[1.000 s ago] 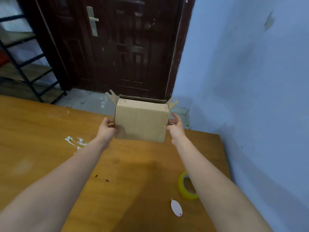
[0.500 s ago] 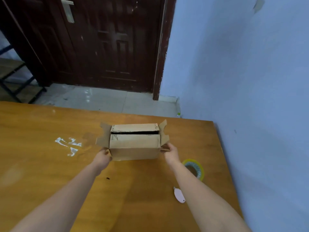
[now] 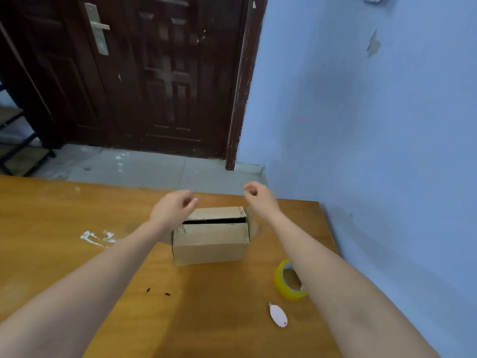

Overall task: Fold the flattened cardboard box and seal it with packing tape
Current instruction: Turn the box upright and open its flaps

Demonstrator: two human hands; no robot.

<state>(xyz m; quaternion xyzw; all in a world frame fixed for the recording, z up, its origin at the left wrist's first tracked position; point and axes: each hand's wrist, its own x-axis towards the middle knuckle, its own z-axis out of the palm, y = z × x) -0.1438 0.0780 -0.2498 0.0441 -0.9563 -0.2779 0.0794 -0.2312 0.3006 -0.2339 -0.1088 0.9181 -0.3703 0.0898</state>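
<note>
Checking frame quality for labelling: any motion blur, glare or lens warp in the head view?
Head view: both hands, left and right, are smeared by motion; the box stays fairly sharp; soft sheen on the table, no hard glare; wide-angle bend in door frame and table edge.

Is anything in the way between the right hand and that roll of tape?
Nothing visible. The tape roll lies on the table beside the right forearm; the right hand is raised beyond the box.

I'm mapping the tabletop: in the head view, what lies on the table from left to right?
White smear → cardboard box → pink cutter → tape roll.
</note>
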